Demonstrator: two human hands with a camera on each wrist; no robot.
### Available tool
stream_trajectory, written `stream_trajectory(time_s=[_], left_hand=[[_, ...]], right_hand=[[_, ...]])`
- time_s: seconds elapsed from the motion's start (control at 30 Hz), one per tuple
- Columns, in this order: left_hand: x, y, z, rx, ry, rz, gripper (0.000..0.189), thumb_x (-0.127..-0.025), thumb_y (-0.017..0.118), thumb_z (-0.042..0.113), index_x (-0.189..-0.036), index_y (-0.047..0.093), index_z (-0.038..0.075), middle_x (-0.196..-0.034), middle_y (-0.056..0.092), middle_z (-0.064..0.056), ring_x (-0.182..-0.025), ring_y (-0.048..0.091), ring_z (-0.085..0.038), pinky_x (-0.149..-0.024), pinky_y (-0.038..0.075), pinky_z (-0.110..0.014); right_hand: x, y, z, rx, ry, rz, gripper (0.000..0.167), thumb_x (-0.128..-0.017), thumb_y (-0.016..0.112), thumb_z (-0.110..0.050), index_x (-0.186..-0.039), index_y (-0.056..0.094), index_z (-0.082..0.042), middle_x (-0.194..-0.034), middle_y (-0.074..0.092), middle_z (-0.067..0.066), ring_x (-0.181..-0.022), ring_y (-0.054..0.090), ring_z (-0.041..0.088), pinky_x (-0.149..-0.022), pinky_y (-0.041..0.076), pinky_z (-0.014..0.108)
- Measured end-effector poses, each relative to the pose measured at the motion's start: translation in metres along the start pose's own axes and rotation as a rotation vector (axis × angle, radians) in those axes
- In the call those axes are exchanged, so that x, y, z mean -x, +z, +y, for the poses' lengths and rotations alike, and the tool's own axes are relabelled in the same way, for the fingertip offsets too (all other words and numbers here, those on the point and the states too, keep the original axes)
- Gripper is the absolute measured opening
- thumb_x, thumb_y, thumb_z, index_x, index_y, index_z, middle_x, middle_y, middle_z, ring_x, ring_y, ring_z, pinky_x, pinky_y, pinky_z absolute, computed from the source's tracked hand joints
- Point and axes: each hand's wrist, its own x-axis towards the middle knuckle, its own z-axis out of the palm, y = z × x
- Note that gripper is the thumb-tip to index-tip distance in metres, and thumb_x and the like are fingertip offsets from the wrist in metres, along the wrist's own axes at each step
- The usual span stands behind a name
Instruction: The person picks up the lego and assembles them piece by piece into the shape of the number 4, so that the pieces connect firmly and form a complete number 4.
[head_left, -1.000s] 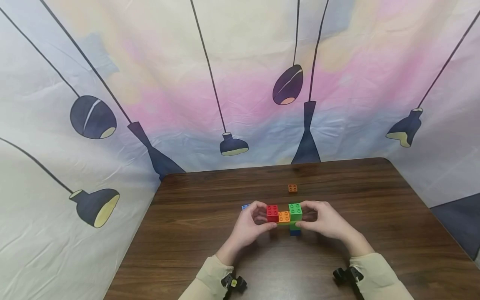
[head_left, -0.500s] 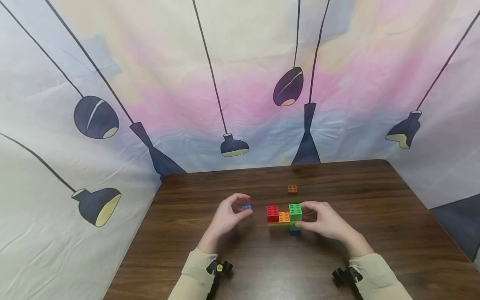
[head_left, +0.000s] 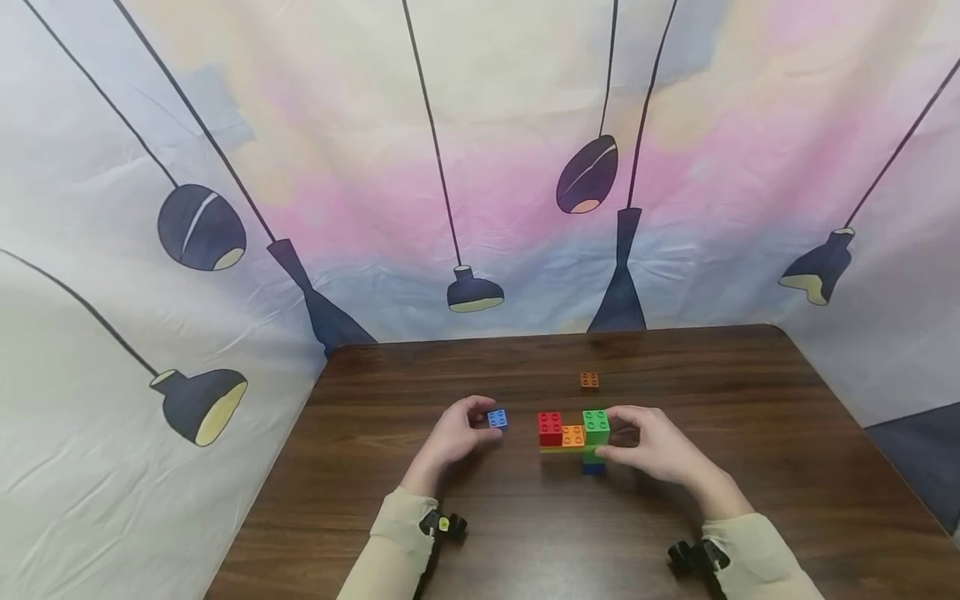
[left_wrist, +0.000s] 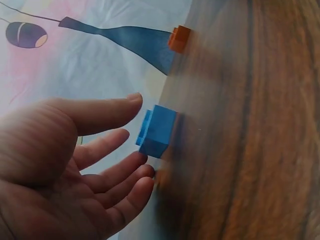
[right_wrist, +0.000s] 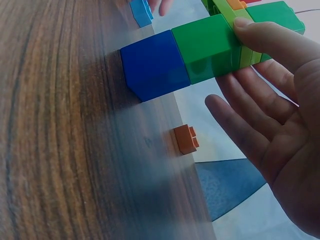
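My left hand [head_left: 455, 433] is beside a small blue toy brick [head_left: 497, 419], thumb and fingers apart around its near side. The left wrist view shows the blue brick [left_wrist: 157, 131] standing on the table just beyond the fingertips, with no clear contact. To the right, my right hand [head_left: 656, 442] pinches a structure of joined toy bricks [head_left: 596, 427] between thumb and fingers. Its column has a dark blue brick [right_wrist: 156, 66] at the bottom, a green brick [right_wrist: 207, 49] above, then a lime layer and another green brick. A red brick [head_left: 550, 428] and an orange brick [head_left: 573, 435] sit on the lime arm.
A single orange-brown brick [head_left: 589, 382] lies farther back on the dark wooden table [head_left: 420, 375]. Behind the table hangs a cloth [head_left: 360, 167] printed with lamps.
My left hand has let go of the red-brick end of the structure and moved left to the blue brick. My right hand keeps its hold on the structure, nearly still.
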Motion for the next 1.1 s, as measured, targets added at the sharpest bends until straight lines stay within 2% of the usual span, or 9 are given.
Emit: stream_trajectory(time_s=[0.43, 0.63, 0.87, 1.1], left_hand=[[-0.005, 0.011, -0.002, -0.099, -0.021, 0.032, 0.044, -0.086, 0.092, 0.016, -0.126, 0.075, 0.007, -0.115, 0.066, -0.007, -0.102, 0.061, -0.025, -0.089, 0.055, -0.046], [-0.004, 0.015, 0.001, -0.092, -0.049, 0.048, 0.043, -0.087, 0.092, 0.015, -0.125, 0.075, 0.007, -0.116, 0.066, -0.008, -0.102, 0.06, -0.026, -0.09, 0.055, -0.046], [-0.006, 0.017, -0.001, -0.086, -0.048, 0.063, 0.036, -0.089, 0.089, 0.013, -0.122, 0.076, 0.007, -0.112, 0.066, -0.007, -0.096, 0.059, -0.023, -0.083, 0.053, -0.04], [-0.005, 0.016, -0.001, -0.076, -0.061, 0.061, 0.032, -0.09, 0.088, 0.014, -0.119, 0.076, 0.008, -0.11, 0.066, -0.005, -0.095, 0.058, -0.022, -0.083, 0.053, -0.04]], right_hand=[[0.003, 0.001, -0.002, -0.001, 0.002, 0.013, 0.042, -0.09, 0.089, -0.032, -0.122, 0.073, -0.011, -0.109, 0.075, -0.004, -0.099, 0.074, 0.013, -0.086, 0.062, 0.033], [0.004, 0.001, 0.0, 0.004, 0.005, 0.006, 0.04, -0.09, 0.089, -0.031, -0.122, 0.073, -0.012, -0.109, 0.075, -0.006, -0.099, 0.074, 0.012, -0.085, 0.061, 0.029], [0.003, 0.001, -0.001, 0.015, 0.0, 0.005, 0.04, -0.091, 0.089, -0.031, -0.122, 0.073, -0.012, -0.11, 0.075, -0.006, -0.099, 0.074, 0.011, -0.086, 0.061, 0.028], [0.0, 0.0, -0.003, 0.009, 0.007, -0.008, 0.041, -0.091, 0.088, -0.031, -0.123, 0.072, -0.011, -0.11, 0.075, -0.005, -0.1, 0.074, 0.013, -0.086, 0.061, 0.03]])
